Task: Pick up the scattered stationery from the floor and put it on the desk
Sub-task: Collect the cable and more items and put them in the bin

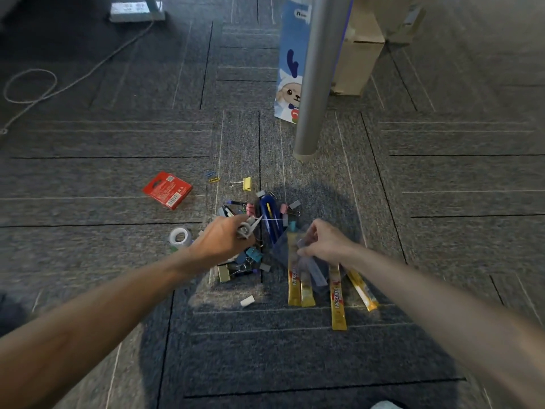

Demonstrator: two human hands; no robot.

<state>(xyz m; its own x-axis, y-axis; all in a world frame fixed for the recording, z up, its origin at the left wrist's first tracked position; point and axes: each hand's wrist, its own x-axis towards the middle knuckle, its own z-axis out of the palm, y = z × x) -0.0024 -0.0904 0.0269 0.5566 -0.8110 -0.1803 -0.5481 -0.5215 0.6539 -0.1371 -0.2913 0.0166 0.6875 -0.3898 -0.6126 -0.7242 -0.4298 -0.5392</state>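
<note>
Forearms (118, 314) reach up from the lower corners: your left hand (224, 237) grips grey clips (245, 229), your right hand (327, 243) pinches a translucent blue pouch (309, 268). Scattered stationery (269, 214) lies on the floor (442, 231) mid-frame, around both hands.

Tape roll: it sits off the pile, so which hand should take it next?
Probably left. The tape roll lies beside the left hand; the right hand is across the pile, pinching a clear pouch. The left grips a small grey item, though.
</note>
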